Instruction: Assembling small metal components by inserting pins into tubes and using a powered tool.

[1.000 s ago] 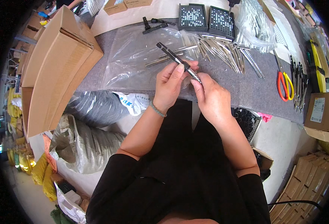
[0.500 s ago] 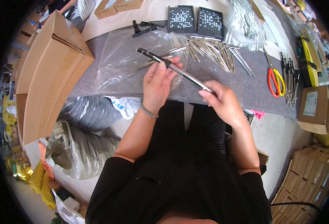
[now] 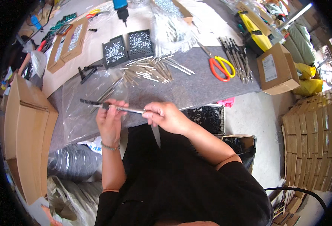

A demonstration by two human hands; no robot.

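Both of my hands hold one slim metal rod [image 3: 132, 110] with a long black end piece [image 3: 91, 102], nearly level above the table's front edge. My left hand [image 3: 110, 122] is closed round the rod where it meets the black piece, thumb on the near side. At the bare metal end, my right hand [image 3: 169, 117] pinches the rod between thumb and fingers; that tip is hidden. Under and beyond the black piece lies a clear plastic bag [image 3: 75, 113]. Loose silver rods [image 3: 151, 69] are heaped past my hands, with several black fittings [image 3: 87, 71] to their left.
Two black trays [image 3: 115, 54] of small pieces stand behind the heap. Scissors [image 3: 220, 69] with red and yellow handles lie to the right, beside several black-ended rods [image 3: 237, 60]. Cardboard boxes [image 3: 30, 132] [image 3: 277, 69] flank the table. A blue-bodied tool [image 3: 121, 9] hangs at the back.
The head view has turned to the right, so the table and both hands now appear farther left. The rod lies more level than before. Both hands keep hold of it.
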